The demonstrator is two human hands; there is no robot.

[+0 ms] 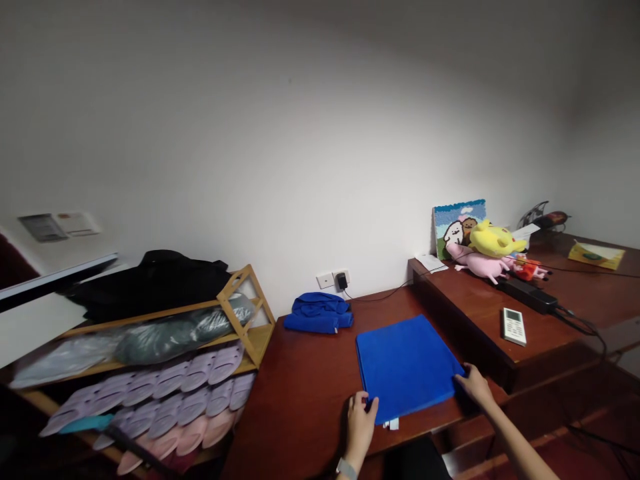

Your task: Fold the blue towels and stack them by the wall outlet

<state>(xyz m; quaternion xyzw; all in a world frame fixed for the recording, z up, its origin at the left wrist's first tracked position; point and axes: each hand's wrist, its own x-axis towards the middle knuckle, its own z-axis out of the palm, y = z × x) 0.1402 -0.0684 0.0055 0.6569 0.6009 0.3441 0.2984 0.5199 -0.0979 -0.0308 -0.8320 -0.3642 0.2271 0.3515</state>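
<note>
A blue cloth [407, 367], folded into a flat, neat square, lies on the reddish-brown desk [295, 393]. White tags [393, 423] stick out under its near edge. My left hand [361, 417] is closed on its near left corner, with the thumb and fingers at the edge. At the near right corner my right hand [475, 387] pinches the cloth. Some of the fingers of both hands are hidden. Behind the square, against the wall, sits a second bundle of blue cloth [319, 313], loosely folded.
A higher desk on the right holds a remote control [513, 326], a black power adapter [530, 295], plush toys [493, 240], a picture [457, 223] and a tissue pack [596, 255]. On the left stands a wooden rack [250, 307] with rows of lilac and pink slippers [195, 373].
</note>
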